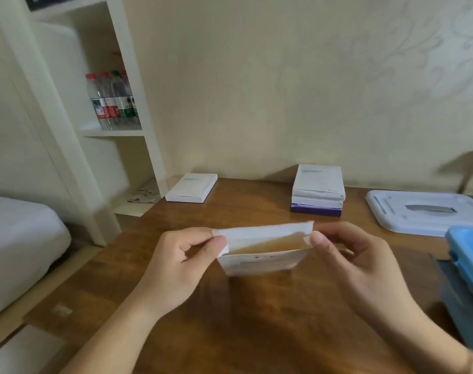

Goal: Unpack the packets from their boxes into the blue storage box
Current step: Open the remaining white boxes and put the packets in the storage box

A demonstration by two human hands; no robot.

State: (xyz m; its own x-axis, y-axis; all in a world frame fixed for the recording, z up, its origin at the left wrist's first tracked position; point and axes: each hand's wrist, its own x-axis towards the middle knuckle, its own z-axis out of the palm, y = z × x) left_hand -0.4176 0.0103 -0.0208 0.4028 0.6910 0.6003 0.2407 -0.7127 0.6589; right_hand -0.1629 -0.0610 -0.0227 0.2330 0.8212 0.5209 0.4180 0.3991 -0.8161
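Observation:
A white cardboard box [259, 261] stands upright above the wooden table [230, 319], its top flap lifted and the brown inside showing. My left hand [176, 268] pinches the flap's left corner. My right hand [356, 263] pinches the flap's right corner. No packet shows inside the opening. The blue storage box [470, 260] sits at the right edge, partly cut off by the frame. A stack of three boxes [318, 191], two white over one purple, stands at the back of the table. One more white box [191, 188] lies flat at the back left.
A pale lid with a handle slot [424, 211] lies at the back right. A white shelf unit [95, 117] with several water bottles [112, 101] stands left of the table. A bed [19, 244] is at the far left. The wall runs behind the table.

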